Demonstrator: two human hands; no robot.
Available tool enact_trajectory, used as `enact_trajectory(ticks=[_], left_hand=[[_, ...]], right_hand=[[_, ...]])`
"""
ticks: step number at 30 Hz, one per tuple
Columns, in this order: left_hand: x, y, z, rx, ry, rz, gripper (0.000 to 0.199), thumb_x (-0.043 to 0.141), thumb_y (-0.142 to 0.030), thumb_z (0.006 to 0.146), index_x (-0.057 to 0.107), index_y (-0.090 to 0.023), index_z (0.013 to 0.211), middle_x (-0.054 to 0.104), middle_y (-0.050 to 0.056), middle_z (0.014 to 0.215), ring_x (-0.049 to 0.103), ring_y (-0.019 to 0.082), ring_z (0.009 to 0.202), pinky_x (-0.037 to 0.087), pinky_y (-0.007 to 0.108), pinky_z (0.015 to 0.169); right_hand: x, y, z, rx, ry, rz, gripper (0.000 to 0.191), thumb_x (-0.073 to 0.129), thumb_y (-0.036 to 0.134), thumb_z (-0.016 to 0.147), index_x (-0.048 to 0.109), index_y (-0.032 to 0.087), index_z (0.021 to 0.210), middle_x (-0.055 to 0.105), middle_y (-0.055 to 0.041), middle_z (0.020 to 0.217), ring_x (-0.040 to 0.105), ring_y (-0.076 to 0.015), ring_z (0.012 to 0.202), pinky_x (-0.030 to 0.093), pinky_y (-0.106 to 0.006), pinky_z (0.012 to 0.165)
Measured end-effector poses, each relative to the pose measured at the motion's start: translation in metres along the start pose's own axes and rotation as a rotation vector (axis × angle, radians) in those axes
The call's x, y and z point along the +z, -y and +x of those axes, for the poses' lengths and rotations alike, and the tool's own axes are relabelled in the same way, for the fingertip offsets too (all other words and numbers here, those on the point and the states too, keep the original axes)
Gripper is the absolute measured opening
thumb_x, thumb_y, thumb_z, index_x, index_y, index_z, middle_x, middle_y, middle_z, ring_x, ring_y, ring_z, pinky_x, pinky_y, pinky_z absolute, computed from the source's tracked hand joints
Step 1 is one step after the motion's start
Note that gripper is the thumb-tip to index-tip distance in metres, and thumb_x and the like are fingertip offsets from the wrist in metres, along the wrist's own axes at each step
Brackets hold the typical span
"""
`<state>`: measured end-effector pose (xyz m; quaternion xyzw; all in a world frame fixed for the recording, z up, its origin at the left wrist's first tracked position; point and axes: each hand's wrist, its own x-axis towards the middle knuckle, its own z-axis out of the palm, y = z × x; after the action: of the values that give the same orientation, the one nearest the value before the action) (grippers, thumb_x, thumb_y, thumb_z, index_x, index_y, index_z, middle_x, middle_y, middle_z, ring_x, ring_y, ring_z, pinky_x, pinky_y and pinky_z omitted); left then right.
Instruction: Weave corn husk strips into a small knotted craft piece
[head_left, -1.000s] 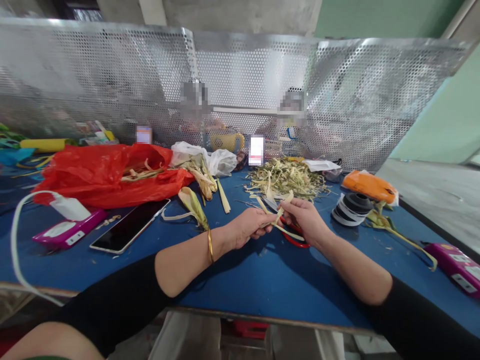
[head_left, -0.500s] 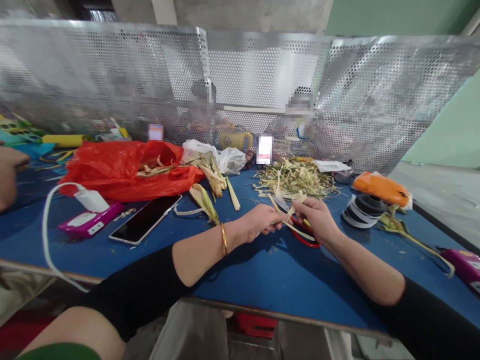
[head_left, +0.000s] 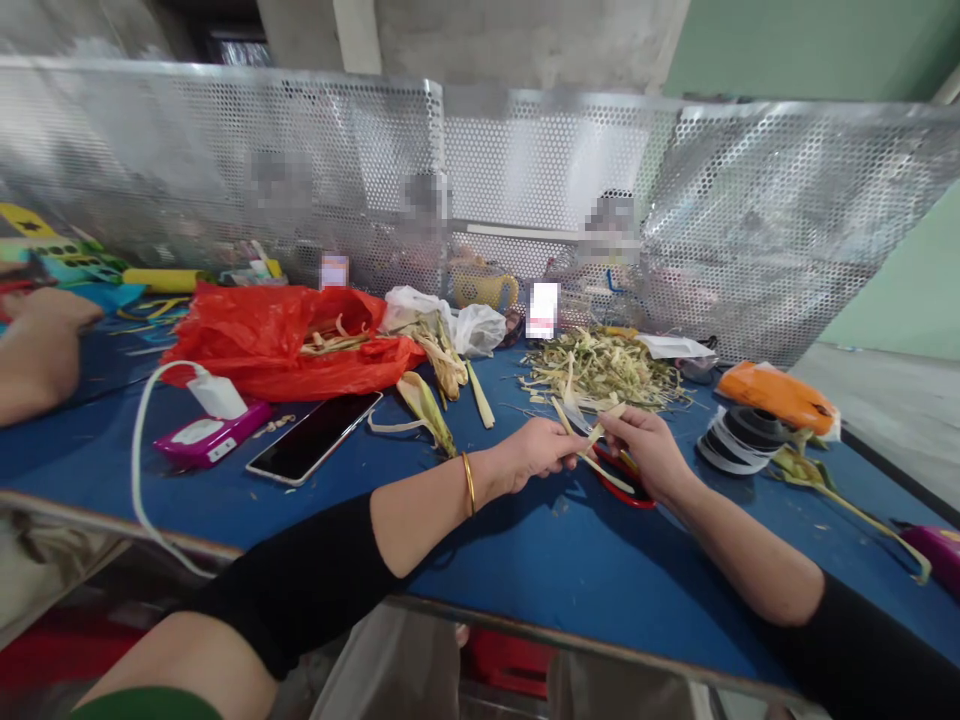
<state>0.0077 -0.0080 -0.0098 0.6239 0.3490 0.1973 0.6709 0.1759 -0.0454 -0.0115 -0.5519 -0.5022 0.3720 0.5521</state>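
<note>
Pale corn husk strips (head_left: 596, 434) cross each other between my two hands above the blue table. My left hand (head_left: 544, 448), with a gold bangle at the wrist, is closed on them, thumb pressed on the fingers. My right hand (head_left: 643, 442) pinches the upper end of one strip between thumb and fingers. Just beneath lies a pair of scissors (head_left: 628, 492) with red handles, partly hidden by my hands and the strips. Beyond my hands is a heap of shredded husk (head_left: 607, 368). Left of it lie a loose husk piece (head_left: 480, 395) and a curled green-yellow husk (head_left: 424, 405).
At left are a red plastic bag (head_left: 277, 345) of husks, a phone (head_left: 315, 440) and a purple power strip (head_left: 199, 445) with a white cable. A black-and-white spool (head_left: 739, 440) and orange packet (head_left: 776, 392) stand right. A perforated metal screen (head_left: 540, 160) closes the back. Another person's arm (head_left: 41, 350) is at far left.
The view has shifted, so everything appears slightly farther right and lower. My hands keep nearly the same grip on the husk strips. More of the other person's arm shows at left.
</note>
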Motion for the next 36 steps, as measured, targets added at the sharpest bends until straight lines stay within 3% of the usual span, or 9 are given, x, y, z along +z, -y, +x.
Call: enact_trajectory(ticks=[23,30,36], left_hand=[[0.0012,0.0001,-0.0014,-0.034,-0.019,0.029,0.035,0.068,-0.047,0.070,0.051,-0.016,0.063,0.049,-0.004,0.055,0.029,0.004,0.041,0.015,0.023,0.043],[-0.0017,-0.0012,-0.0004,-0.045,-0.017,-0.013,0.033,0.070,-0.046,0.068,0.061,-0.015,0.069,0.048,-0.005,0.056,0.025,0.004,0.043,0.012,0.024,0.044],[-0.0008,-0.0044,-0.0041,0.008,0.014,0.012,0.034,0.071,-0.043,0.065,0.053,-0.016,0.055,0.044,-0.005,0.050,0.026,0.004,0.043,0.014,0.025,0.045]], right_hand=[[0.0026,0.0042,-0.0017,0.018,0.003,0.007,0.041,0.077,0.051,0.061,0.053,0.019,0.049,0.049,0.0036,0.042,0.041,-0.0087,0.040,0.033,-0.025,0.045],[0.0020,0.0038,-0.0018,0.020,0.007,0.070,0.037,0.077,0.047,0.060,0.055,0.019,0.051,0.050,0.0033,0.044,0.042,-0.0087,0.040,0.033,-0.024,0.044],[0.0049,-0.0016,-0.0010,0.075,-0.059,0.168,0.035,0.079,0.042,0.056,0.053,0.019,0.049,0.048,0.0040,0.041,0.038,-0.0076,0.037,0.030,-0.023,0.040]])
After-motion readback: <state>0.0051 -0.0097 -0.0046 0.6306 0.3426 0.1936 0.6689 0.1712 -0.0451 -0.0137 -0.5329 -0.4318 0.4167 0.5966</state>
